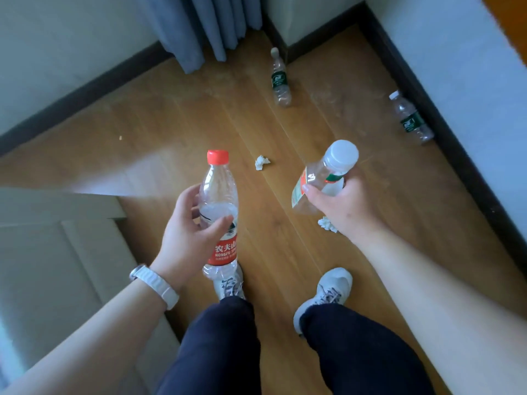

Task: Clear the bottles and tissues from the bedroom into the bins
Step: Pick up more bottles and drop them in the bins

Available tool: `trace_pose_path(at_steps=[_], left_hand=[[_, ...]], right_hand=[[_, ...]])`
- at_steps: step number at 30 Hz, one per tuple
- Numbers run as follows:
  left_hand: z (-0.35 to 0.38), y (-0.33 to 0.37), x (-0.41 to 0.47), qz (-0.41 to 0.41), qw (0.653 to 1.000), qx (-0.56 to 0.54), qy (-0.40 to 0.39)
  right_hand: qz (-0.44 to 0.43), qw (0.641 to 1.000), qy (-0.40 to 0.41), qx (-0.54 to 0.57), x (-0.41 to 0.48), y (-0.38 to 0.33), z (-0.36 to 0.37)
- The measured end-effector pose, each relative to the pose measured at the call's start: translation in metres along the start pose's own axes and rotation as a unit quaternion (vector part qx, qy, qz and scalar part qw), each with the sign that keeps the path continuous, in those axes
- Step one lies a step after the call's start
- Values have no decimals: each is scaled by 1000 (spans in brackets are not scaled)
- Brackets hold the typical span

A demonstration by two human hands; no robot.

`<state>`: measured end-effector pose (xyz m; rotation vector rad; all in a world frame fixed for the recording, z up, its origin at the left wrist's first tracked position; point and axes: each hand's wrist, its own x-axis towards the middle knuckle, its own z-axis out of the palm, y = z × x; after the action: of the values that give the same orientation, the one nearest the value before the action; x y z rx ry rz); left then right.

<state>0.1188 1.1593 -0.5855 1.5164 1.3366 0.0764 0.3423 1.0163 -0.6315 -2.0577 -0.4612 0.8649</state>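
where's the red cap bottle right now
Head view, left of centre: the red-capped Nongfu Spring bottle is held upright in the left hand, with a crumpled tissue lying on the wooden floor just right of its cap.

Right of the red-capped bottle point(218, 189), your right hand point(345, 209) hides part of the white-capped bottle point(333, 163) and of a tissue point(328, 223). Beyond it, the print on the green-label bottle point(279, 78) is unreadable.

Left hand point(188, 232) gripping, right hand point(342, 208) gripping
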Motion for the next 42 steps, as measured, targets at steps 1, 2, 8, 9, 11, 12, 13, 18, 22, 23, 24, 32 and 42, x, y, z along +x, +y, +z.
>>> trace_pose_path(at_steps=[1, 2, 8, 9, 11, 12, 13, 18, 22, 23, 24, 32, 42], left_hand=[[-8, 15, -15, -6, 1000, -3, 4], [-17, 29, -29, -9, 1000, -8, 9], [-56, 120, -104, 10, 999, -33, 13], [-61, 134, -113, 14, 999, -42, 10], [-71, 161, -130, 33, 998, -49, -6], [-74, 172, -135, 45, 998, -46, -12], [-80, 183, -143, 57, 997, -45, -21], [-110, 228, -168, 119, 989, -56, -72], [-134, 256, -183, 173, 975, -66, -123], [-138, 261, -187, 184, 971, -65, -140], [-142, 266, -191, 194, 966, -62, -157], [-133, 297, -244, 298, 909, 6, -290], [-71, 301, -346, 362, 838, 66, -404]], right_hand=[[3, 1000, -1, 2, -13, -14, -11], [8, 1000, -3, 5, -26, -29, -22], [4, 1000, -16, -25, -99, -116, -77], [-7, 999, -14, -39, -110, -134, -85], [-29, 998, -9, -52, -132, -169, -100], [-40, 998, -7, -55, -138, -181, -104], [-50, 997, 3, -62, -148, -196, -109], [-61, 991, 84, -82, -194, -252, -124], [-50, 986, 138, -77, -239, -281, -125], [-44, 985, 152, -74, -251, -287, -125], [-41, 982, 169, -69, -263, -292, -126], [-7, 947, 321, -2, -367, -299, -152], [57, 889, 448, 69, -506, -256, -186]])
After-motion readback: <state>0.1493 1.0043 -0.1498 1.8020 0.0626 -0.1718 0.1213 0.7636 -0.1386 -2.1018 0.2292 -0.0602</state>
